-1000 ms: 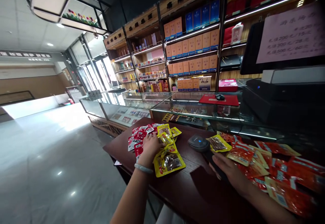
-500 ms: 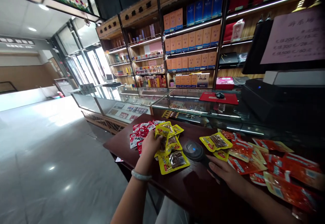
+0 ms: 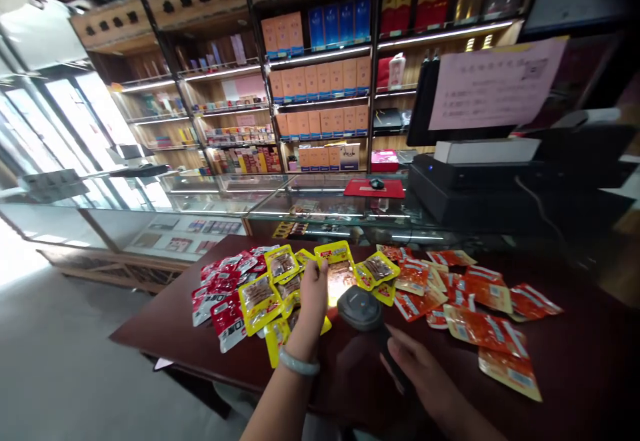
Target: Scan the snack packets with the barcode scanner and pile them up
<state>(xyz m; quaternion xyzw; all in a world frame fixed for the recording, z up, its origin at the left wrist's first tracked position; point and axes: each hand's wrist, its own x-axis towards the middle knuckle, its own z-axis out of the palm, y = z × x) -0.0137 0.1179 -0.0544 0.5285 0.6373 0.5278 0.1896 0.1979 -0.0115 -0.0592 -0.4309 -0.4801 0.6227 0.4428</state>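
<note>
Meanwhile the left hand [image 3: 313, 288] pinches a yellow snack packet [image 3: 341, 274], its grip closed on the lit packet over the middle of the dark counter [image 3: 165, 321]. Just beside it, the right hand [image 3: 415, 368] wraps its grip around the handle of a black scanner [image 3: 359, 306]. Red packets [image 3: 223, 288] crowd the counter's left edge, orange packets [image 3: 480, 324] spread toward the right edge, and a glass case [image 3: 320, 211] stands along the far edge

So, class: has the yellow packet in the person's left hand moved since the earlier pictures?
Yes. The left hand has lifted the yellow packet off the yellow pile and brought it right, before the scanner.
</note>
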